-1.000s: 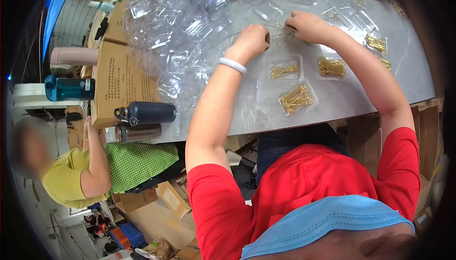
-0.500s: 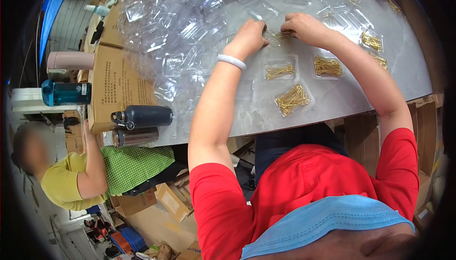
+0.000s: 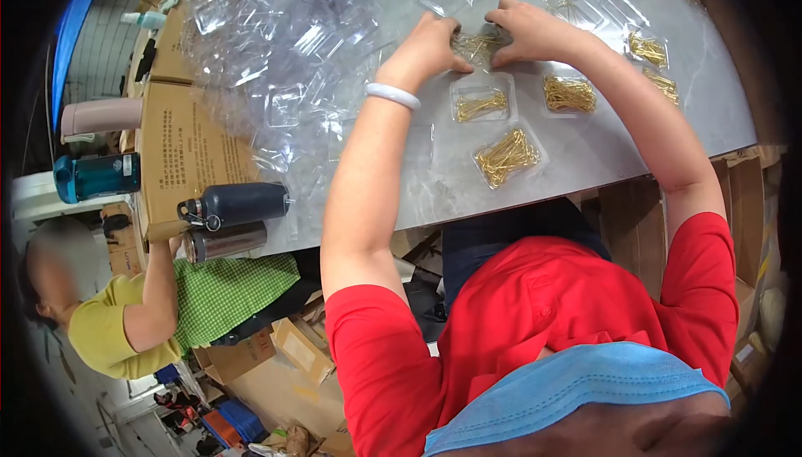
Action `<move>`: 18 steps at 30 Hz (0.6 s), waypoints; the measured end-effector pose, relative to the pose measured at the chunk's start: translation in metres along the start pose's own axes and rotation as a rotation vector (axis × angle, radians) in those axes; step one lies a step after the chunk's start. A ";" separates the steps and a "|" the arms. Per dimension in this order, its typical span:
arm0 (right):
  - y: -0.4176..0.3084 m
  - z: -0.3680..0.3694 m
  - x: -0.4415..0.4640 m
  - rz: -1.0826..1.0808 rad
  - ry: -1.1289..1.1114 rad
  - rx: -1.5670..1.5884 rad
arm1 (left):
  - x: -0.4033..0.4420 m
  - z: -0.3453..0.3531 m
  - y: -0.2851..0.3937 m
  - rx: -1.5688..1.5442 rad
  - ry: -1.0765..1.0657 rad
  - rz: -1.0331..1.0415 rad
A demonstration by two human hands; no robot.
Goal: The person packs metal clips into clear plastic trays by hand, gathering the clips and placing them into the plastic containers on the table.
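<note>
Between my two hands lies a small clear tray with gold pins (image 3: 478,46) in it. My left hand (image 3: 430,46) is at its left side, thumb and fingers apart, a white band on the wrist. On the right side my right hand (image 3: 528,33) has its thumb spread from the fingers, touching or nearly touching the tray. Nearer to me sit a clear tray of gold pins (image 3: 482,106), a fuller one (image 3: 508,159) below it, and another (image 3: 570,94) to the right. More gold pins (image 3: 647,49) lie in trays beyond my right forearm.
A large heap of clear plastic trays (image 3: 284,31) covers the table's left part. A dark blue bottle (image 3: 242,205), a metal cup (image 3: 227,242), a teal bottle (image 3: 100,176) and a carton (image 3: 196,152) stand left. A co-worker (image 3: 125,319) in yellow is beyond.
Both hands have opened around the tray of pins between them, thumbs spread from the fingers. The whole view has shifted, so the table sits slightly higher and further left.
</note>
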State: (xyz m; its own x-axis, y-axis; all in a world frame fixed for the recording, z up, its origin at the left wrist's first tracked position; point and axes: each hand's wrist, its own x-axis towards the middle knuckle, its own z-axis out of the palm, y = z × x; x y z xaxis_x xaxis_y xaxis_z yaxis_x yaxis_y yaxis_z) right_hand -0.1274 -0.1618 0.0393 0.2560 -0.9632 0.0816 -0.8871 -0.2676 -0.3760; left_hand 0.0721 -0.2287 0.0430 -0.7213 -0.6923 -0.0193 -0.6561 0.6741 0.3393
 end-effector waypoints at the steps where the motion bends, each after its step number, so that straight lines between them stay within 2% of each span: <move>1: -0.005 -0.002 0.004 0.011 -0.059 -0.006 | 0.002 0.003 0.002 0.029 0.033 0.015; 4: -0.010 -0.006 0.014 0.039 -0.177 0.030 | 0.010 0.005 0.005 -0.025 -0.028 -0.043; 6: -0.001 -0.008 0.019 0.060 -0.189 0.127 | 0.006 0.010 0.003 -0.027 0.073 -0.025; 9: 0.006 -0.008 0.006 0.028 -0.057 0.108 | 0.004 0.013 0.002 -0.043 0.129 -0.041; 12: 0.007 0.004 0.001 -0.141 0.060 0.020 | 0.006 0.013 0.006 -0.052 0.124 -0.066; 15: -0.003 -0.004 0.009 -0.089 -0.138 0.033 | 0.010 0.011 0.005 -0.101 0.043 -0.086; 16: -0.003 -0.003 0.012 -0.087 -0.145 0.030 | 0.010 0.009 0.004 -0.122 0.004 -0.091; 18: 0.000 -0.001 0.019 -0.082 -0.155 0.023 | 0.005 0.006 0.000 -0.092 0.061 -0.020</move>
State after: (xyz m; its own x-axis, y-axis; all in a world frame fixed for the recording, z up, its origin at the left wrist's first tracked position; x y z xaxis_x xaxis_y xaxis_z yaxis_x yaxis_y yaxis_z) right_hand -0.1226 -0.1802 0.0417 0.3850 -0.9224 -0.0294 -0.8521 -0.3431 -0.3952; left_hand 0.0674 -0.2305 0.0374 -0.6918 -0.7215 0.0298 -0.6447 0.6358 0.4244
